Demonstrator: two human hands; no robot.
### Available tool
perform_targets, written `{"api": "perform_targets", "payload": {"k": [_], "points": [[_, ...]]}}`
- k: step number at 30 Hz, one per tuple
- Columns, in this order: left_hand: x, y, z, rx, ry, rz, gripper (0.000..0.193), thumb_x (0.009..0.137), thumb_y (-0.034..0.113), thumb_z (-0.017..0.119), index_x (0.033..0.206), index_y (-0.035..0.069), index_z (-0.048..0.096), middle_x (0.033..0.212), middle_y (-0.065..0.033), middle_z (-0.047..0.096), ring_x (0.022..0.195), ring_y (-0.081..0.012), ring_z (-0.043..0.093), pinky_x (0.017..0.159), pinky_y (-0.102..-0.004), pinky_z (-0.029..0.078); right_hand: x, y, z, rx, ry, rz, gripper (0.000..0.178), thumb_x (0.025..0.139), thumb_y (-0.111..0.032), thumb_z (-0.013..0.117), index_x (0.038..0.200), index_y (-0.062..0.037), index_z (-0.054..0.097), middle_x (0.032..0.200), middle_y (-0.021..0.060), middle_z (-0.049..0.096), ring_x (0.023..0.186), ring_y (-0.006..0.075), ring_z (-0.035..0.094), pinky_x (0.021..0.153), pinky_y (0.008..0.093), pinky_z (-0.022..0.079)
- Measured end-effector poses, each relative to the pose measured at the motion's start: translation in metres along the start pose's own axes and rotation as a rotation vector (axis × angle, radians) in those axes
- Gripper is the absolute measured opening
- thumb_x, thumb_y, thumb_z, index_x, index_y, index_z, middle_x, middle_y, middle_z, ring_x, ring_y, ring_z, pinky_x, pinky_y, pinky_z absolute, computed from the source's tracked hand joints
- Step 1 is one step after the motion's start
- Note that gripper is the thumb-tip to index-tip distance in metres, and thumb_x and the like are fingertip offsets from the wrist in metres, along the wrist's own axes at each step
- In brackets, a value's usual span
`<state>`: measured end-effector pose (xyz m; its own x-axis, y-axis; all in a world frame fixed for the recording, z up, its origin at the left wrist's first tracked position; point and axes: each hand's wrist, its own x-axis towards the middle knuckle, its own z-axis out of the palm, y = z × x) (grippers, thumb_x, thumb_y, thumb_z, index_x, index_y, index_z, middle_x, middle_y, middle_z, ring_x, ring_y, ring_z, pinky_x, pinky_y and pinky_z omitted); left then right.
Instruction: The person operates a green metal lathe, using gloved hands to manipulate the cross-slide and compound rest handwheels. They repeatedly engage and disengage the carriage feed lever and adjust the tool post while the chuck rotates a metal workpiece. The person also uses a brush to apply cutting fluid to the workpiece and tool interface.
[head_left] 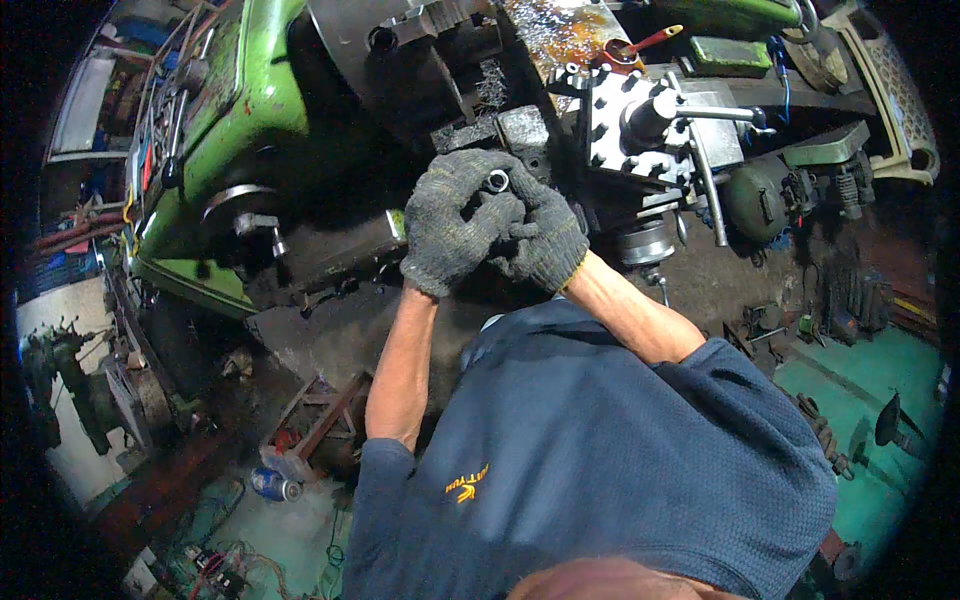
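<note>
Both of my hands wear grey knit work gloves and meet in front of the lathe. Between their fingertips is a small shiny round metal part (498, 181) with a dark hole, its open end facing up. My left hand (452, 215) curls its fingers around it from the left. From the right, my right hand (546, 225) closes on it, thumb and fingers bent; how far the part extends below is hidden by the gloves. Just beyond my fingertips are the metal jaw blocks (522, 130) of the lathe chuck (350, 45), with curled metal shavings (491, 84) near them.
At the right stands a bolted tool post (640, 125) with a long lever handle (720, 114). Behind it, a red-handled brush sits in a small pot (620, 55). The green lathe headstock (215, 140) fills the left. A blue can (272, 484) lies low at left.
</note>
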<state>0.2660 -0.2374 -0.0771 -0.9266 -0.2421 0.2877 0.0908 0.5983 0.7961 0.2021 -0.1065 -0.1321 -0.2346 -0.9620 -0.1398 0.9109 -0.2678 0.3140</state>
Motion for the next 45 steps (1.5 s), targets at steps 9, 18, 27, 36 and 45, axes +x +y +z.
{"api": "perform_targets", "payload": {"k": [9, 18, 27, 36, 45], "points": [[-0.015, -0.013, 0.012, -0.086, 0.130, -0.069, 0.023, 0.077, 0.020, 0.075, 0.096, 0.007, 0.074, 0.096, -0.0119, 0.071, 0.091, -0.0269, 0.066, 0.083, -0.0380, 0.051, -0.024, -0.016, -0.020, -0.392, 0.217, -0.022, 0.024, 0.099, -0.024, 0.058, 0.115, -0.0070, 0.065, 0.103, 0.0075, 0.069, 0.089, 0.0189, 0.069, 0.076, 0.0302, 0.059], [0.080, 0.016, -0.009, 0.150, 0.170, 0.287, 0.039, 0.078, 0.041, 0.072, 0.093, 0.005, 0.072, 0.091, -0.0161, 0.069, 0.088, -0.0351, 0.065, 0.078, -0.0448, 0.051, -0.029, -0.062, 0.115, -1.653, 0.263, -0.196, 0.040, 0.092, -0.023, 0.066, 0.126, -0.0023, 0.059, 0.091, 0.0040, 0.068, 0.076, 0.0114, 0.062, 0.066, 0.0251, 0.050], [0.258, -0.026, -0.110, 1.060, 0.299, 0.192, 0.028, 0.093, 0.033, 0.048, 0.095, 0.009, 0.064, 0.082, -0.0118, 0.061, 0.075, -0.0301, 0.061, 0.068, -0.0456, 0.047, 0.082, -0.230, 0.192, -3.175, 0.228, -0.727, 0.035, 0.088, -0.035, 0.062, 0.103, -0.0037, 0.067, 0.091, 0.0195, 0.067, 0.088, 0.0343, 0.063, 0.079, 0.0429, 0.048], [0.290, -0.022, -0.074, 1.204, 0.455, 0.239, 0.041, 0.092, 0.041, 0.052, 0.118, 0.011, 0.062, 0.103, -0.0153, 0.069, 0.094, -0.0346, 0.066, 0.077, -0.0499, 0.051, 0.153, -0.285, 0.198, -3.471, 0.464, -0.344, 0.030, 0.087, -0.034, 0.058, 0.093, -0.0091, 0.074, 0.086, 0.0198, 0.071, 0.082, 0.0378, 0.070, 0.071, 0.0482, 0.054], [0.281, 0.000, -0.080, 0.961, 0.462, 0.344, 0.035, 0.080, 0.040, 0.059, 0.095, 0.009, 0.066, 0.093, -0.0180, 0.063, 0.087, -0.0336, 0.063, 0.077, -0.0488, 0.048, 0.222, -0.350, 0.145, -3.029, 0.449, -0.491, 0.029, 0.087, -0.023, 0.058, 0.101, -0.0018, 0.071, 0.104, 0.0179, 0.071, 0.092, 0.0302, 0.065, 0.084, 0.0393, 0.050]]}}
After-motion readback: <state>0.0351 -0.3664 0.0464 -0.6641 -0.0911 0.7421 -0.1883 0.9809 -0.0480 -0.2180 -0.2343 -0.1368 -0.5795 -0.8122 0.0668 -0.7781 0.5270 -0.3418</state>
